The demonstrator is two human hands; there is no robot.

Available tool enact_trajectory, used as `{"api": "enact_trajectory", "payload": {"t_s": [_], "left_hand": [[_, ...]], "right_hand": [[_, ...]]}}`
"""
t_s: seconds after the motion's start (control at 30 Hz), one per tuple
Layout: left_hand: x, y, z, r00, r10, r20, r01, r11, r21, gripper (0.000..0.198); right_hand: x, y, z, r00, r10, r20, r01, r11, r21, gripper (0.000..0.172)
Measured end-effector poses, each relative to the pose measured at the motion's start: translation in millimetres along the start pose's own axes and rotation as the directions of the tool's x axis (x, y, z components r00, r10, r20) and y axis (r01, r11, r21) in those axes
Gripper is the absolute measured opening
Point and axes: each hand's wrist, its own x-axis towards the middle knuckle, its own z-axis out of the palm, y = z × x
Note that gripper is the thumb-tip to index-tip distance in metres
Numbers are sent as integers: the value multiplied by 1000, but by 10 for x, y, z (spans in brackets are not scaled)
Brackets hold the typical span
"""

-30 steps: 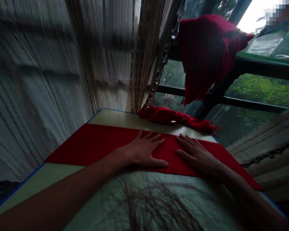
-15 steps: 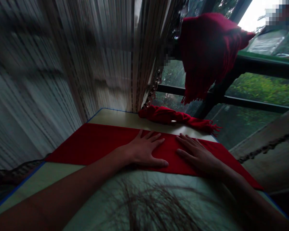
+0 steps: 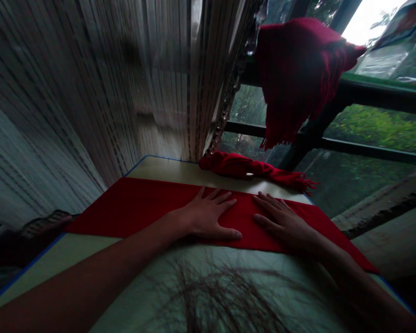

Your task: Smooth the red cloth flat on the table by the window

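Observation:
Across the pale table (image 3: 166, 167) lies a long red cloth (image 3: 125, 208), flat and smooth, reaching both side edges. My left hand (image 3: 211, 215) rests palm down on its middle, fingers spread and thumb pointing right. Just to the right, my right hand (image 3: 280, 217) also lies flat on the cloth, its fingers stretched out and angled left. Neither hand grasps anything. Beyond them, a crumpled red scarf (image 3: 249, 167) with a fringed end lies along the table's far edge.
Another red fringed scarf (image 3: 294, 74) hangs by the window frame (image 3: 374, 95), above the table's far right. A striped curtain (image 3: 159, 83) stands at the back left. Loose hair (image 3: 222, 296) shows at the bottom.
Both hands stay in place on the red cloth. The curtain at the left has shifted slightly.

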Motion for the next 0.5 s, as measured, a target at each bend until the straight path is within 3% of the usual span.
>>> {"api": "enact_trajectory", "payload": {"t_s": [0.33, 0.4, 0.5], "left_hand": [[9, -18, -22, 1000, 5, 3, -5, 1000, -24, 106], [36, -2, -101, 1000, -8, 5, 8, 1000, -14, 96], [130, 52, -181, 997, -25, -77, 30, 998, 59, 65]], "right_hand": [[-8, -23, 19, 1000, 4, 31, -4, 1000, 7, 79], [0, -46, -11, 997, 12, 75, -12, 1000, -6, 81], [57, -92, -99, 991, 10, 135, -8, 1000, -18, 87]]}}
